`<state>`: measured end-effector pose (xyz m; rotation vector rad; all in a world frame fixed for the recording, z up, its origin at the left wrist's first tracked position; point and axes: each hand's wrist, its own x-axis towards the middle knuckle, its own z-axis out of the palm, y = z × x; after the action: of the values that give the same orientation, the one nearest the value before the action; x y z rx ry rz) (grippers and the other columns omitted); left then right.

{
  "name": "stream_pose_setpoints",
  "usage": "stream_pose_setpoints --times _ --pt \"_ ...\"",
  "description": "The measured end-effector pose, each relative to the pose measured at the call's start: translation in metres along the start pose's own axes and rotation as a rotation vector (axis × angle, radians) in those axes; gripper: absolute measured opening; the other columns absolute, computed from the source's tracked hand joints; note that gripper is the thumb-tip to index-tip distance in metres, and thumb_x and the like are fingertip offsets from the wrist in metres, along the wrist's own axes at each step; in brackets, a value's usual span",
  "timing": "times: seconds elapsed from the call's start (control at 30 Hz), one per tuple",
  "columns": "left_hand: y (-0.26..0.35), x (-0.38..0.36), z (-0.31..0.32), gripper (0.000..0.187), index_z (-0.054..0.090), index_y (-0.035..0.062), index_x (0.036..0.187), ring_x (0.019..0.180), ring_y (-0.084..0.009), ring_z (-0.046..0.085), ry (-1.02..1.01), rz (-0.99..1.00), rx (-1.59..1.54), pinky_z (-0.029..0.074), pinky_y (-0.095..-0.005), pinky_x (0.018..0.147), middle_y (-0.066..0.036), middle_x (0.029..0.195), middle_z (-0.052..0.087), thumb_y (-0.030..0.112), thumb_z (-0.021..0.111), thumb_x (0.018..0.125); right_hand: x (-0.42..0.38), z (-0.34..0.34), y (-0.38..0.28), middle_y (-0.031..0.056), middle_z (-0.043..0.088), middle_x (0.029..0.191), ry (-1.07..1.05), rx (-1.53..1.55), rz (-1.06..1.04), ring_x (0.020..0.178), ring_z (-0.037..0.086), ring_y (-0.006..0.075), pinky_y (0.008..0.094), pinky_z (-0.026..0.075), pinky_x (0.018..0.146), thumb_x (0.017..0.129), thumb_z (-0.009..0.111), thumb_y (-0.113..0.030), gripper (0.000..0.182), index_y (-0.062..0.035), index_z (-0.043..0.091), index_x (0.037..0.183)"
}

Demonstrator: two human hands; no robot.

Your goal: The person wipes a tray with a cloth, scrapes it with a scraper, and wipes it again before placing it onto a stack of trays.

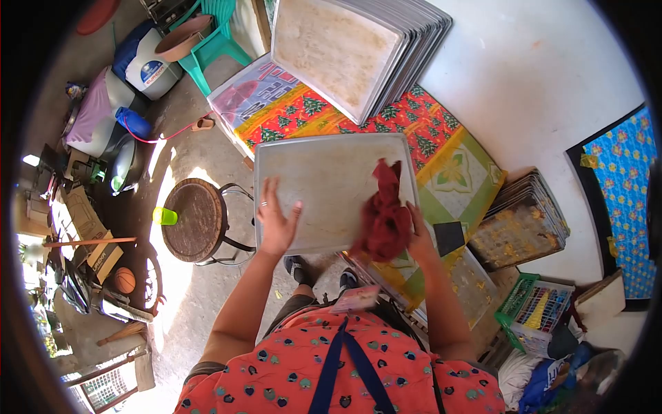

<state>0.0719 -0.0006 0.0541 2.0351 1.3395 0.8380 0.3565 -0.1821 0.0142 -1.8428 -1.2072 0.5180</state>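
A flat grey metal tray [324,186] is in front of me, over the near edge of the table. My left hand [277,219] rests on the tray's left part with its fingers spread. A crumpled dark red cloth [386,219] lies against the tray's right part, partly blurred. My right hand [419,234] is at the tray's right edge, closed on the cloth; some of its fingers are hidden behind it. Behind the tray, a tall stack of similar trays [338,52] leans on the table.
The table has a patterned cover [448,179]. More stained trays [520,228] lean by the wall at right, near a green basket [517,303]. A round stool [193,221] with a green cup [165,216] and a green chair [219,41] stand at left.
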Motion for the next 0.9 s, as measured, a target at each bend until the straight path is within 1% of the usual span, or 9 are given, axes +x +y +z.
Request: stream_pose_setpoints --times 0.1,0.13,0.23,0.33,0.43,0.57,0.67,0.77,0.9 --pt "0.042 0.006 0.02 0.089 0.026 0.0176 0.147 0.141 -0.0431 0.011 -0.182 0.136 0.158 0.01 -0.063 0.108 -0.022 0.154 0.011 0.049 0.07 0.077 0.011 -0.005 0.012 0.027 0.036 0.141 0.184 -0.22 0.126 0.134 0.03 0.0444 0.0486 0.026 0.109 0.094 0.053 -0.025 0.048 -0.0017 0.043 0.136" --pt "0.051 0.006 0.029 0.094 0.025 0.0199 0.148 0.142 -0.0451 0.006 -0.246 0.178 0.214 0.008 -0.0652 0.107 -0.022 0.155 0.008 0.054 0.071 0.074 0.012 -0.003 0.017 0.0271 0.037 0.14 0.253 -0.226 0.099 0.131 0.031 0.0474 0.0509 0.028 0.107 0.094 0.052 -0.022 0.047 -0.0026 0.042 0.136" --pt "0.075 0.006 0.062 0.104 0.025 0.0263 0.148 0.14 -0.0524 0.002 -0.516 0.29 0.383 0.004 -0.0714 0.103 -0.022 0.156 0.002 0.066 0.071 0.064 0.02 0.015 0.041 0.0269 0.039 0.139 0.332 -0.4 -0.087 0.13 0.033 0.0464 0.0526 0.028 0.107 0.094 0.05 -0.017 0.044 -0.003 0.044 0.135" --pt "0.078 -0.008 0.106 0.108 0.027 0.0307 0.148 0.138 -0.0549 -0.001 -0.652 0.474 0.42 0.004 -0.076 0.1 -0.024 0.155 -0.003 0.072 0.07 0.057 0.015 0.043 0.06 0.024 0.042 0.138 0.271 -0.569 -0.068 0.129 0.036 0.0449 0.0542 0.028 0.107 0.094 0.048 -0.014 0.042 -0.0035 0.045 0.134" --pt "0.08 -0.024 0.147 0.106 0.028 0.0319 0.147 0.138 -0.0554 0.001 -0.693 0.583 0.426 0.006 -0.0785 0.097 -0.025 0.155 0.0 0.07 0.071 0.058 0.014 0.043 0.062 0.021 0.045 0.136 0.276 -0.446 0.003 0.129 0.039 0.0424 0.0533 0.028 0.108 0.094 0.049 -0.014 0.041 -0.0036 0.046 0.133" --pt "0.093 -0.015 0.166 0.093 0.039 0.0276 0.141 0.138 -0.0506 0.015 -0.794 0.504 0.42 0.012 -0.074 0.101 -0.027 0.151 0.018 0.061 0.073 0.061 0.011 0.034 0.056 0.0203 0.048 0.135 0.391 -0.062 0.111 0.129 0.04 0.0401 0.0495 0.028 0.109 0.094 0.047 -0.015 0.04 -0.0031 0.048 0.132" --pt "0.06 0.01 0.177 0.079 0.048 0.019 0.131 0.136 -0.0432 0.028 -0.701 0.482 0.276 0.021 -0.067 0.104 -0.021 0.146 0.034 0.048 0.076 0.063 0.011 0.033 0.052 0.0219 0.045 0.136 0.364 -0.101 0.112 0.129 0.04 0.0396 0.0492 0.027 0.11 0.094 0.047 -0.016 0.043 -0.0015 0.045 0.134" --pt "0.057 0.058 0.171 0.073 0.05 0.0156 0.128 0.135 -0.0387 0.032 -0.541 0.372 0.394 0.025 -0.0622 0.105 -0.019 0.144 0.04 0.041 0.076 0.064 0.012 0.035 0.049 0.0243 0.042 0.138 0.322 -0.261 0.063 0.129 0.039 0.0401 0.0501 0.026 0.11 0.093 0.048 -0.018 0.046 0.0006 0.043 0.135" --pt "0.065 0.113 0.198 0.072 0.05 0.0151 0.129 0.135 -0.0404 0.031 -0.457 0.416 0.394 0.023 -0.0627 0.106 -0.021 0.141 0.042 0.042 0.073 0.066 0.014 0.041 0.043 0.0254 0.04 0.139 0.228 -0.516 0.068 0.129 0.036 0.0449 0.0527 0.024 0.11 0.09 0.048 -0.018 0.052 0.0004 0.038 0.137"
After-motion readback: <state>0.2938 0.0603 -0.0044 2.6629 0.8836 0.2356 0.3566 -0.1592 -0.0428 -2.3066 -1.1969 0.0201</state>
